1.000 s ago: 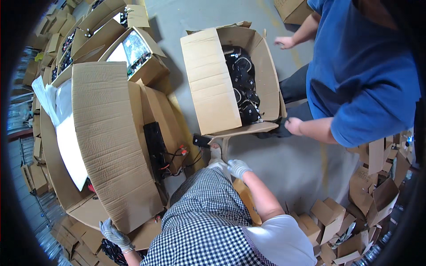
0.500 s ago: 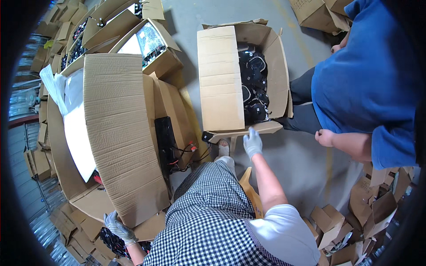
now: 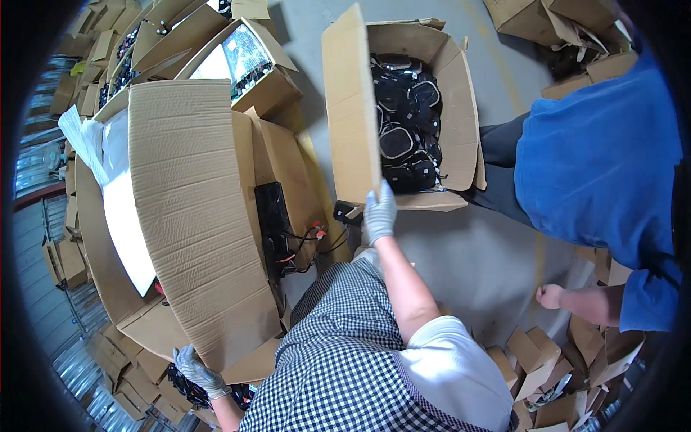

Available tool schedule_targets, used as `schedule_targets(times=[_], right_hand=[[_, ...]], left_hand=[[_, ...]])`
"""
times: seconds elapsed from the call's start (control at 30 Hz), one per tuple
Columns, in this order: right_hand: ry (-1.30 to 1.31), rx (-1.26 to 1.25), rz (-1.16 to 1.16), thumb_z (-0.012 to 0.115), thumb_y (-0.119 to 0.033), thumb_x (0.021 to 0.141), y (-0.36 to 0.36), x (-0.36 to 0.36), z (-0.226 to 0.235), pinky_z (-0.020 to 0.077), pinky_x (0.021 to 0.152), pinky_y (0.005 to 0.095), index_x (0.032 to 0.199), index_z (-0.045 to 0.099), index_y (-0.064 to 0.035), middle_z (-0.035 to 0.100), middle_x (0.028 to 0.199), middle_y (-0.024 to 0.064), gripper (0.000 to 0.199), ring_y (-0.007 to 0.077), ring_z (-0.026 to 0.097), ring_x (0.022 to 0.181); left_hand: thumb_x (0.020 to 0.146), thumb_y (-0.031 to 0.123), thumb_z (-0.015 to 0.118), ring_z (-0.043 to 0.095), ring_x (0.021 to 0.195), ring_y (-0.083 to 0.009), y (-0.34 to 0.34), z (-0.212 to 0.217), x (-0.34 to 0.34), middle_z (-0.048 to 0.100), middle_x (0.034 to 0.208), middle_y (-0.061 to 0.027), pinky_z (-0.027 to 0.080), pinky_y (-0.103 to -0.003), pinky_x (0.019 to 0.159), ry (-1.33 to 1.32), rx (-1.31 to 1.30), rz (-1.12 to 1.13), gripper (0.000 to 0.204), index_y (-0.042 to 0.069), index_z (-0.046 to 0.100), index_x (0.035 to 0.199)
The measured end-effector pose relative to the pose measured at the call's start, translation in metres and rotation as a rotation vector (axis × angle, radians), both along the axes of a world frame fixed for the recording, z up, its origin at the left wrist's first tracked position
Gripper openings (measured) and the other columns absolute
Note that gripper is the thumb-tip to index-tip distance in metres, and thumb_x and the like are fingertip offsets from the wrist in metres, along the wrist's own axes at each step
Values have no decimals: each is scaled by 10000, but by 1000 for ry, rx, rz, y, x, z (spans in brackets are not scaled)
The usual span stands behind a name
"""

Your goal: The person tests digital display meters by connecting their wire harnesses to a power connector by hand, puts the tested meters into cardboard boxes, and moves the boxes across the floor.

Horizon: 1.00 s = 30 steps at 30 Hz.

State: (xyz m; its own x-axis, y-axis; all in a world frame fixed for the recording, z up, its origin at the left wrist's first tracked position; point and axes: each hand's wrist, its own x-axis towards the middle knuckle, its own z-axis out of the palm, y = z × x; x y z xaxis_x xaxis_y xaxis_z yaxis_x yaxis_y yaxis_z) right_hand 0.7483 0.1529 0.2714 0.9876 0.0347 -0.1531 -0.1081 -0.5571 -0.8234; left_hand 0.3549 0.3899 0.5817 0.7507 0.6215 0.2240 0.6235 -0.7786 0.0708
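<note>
The person's right hand [image 3: 380,212], in a pale grey-white glove, is closed on the near corner of a broad tan cardboard flap [image 3: 350,108]. Half a second earlier this hand was at the near edge of the box, and a second earlier it was down by the person's knee.

The flap belongs to an open brown cardboard box [image 3: 459,108] standing on the grey floor [image 3: 461,266] ahead of the person. In the earlier frames it lay across the left part of the opening; now it is tilted up on its left side, baring more of the black pieces with light looped edging [image 3: 407,108] packed inside.

The left hand [image 3: 200,372], gloved alike, is at the bottom end of a tall, ribbed brown cardboard panel [image 3: 187,209], much where it was before. Its fingers are bent, but whether they grip the panel cannot be told. The black oblong case with red and black wires [image 3: 272,216] has stayed to the right of the panel.

The co-worker in a blue shirt [image 3: 597,158] has moved: one bare hand [image 3: 551,296], earlier beside the box, is now well apart from it.
</note>
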Motion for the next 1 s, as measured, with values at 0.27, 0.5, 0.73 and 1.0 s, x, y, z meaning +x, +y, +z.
schedule_targets(times=[0.27,0.5,0.73,1.0], right_hand=[[-474,-275,607,487,-80,760,102,-37,30,330,1000,446,1312,342,37,351,1353,234,583,347,415,1186],[-496,-307,1027,418,-156,839,157,-42,17,219,1075,453,1346,369,-91,275,1448,85,513,280,274,1318],[-452,-533,1320,365,-207,903,179,-36,-2,130,1105,459,1399,292,-131,195,1491,68,508,272,169,1375],[-508,-627,1341,407,-233,877,185,-43,-25,143,1100,461,1357,380,-113,248,1470,75,496,292,185,1365]], left_hand=[[946,387,247,538,874,-235,1,3,11,580,866,-79,246,-492,1033,24,-55,31,472,45,568,896],[923,456,262,527,910,-244,-1,4,9,577,870,-78,230,-510,1038,40,-84,36,506,53,568,918],[884,342,411,525,938,-257,3,0,3,585,883,-69,249,-525,1031,156,-14,54,330,62,570,954],[829,185,466,515,668,-240,3,0,25,497,626,-61,311,-447,978,109,1,97,169,62,512,722]])
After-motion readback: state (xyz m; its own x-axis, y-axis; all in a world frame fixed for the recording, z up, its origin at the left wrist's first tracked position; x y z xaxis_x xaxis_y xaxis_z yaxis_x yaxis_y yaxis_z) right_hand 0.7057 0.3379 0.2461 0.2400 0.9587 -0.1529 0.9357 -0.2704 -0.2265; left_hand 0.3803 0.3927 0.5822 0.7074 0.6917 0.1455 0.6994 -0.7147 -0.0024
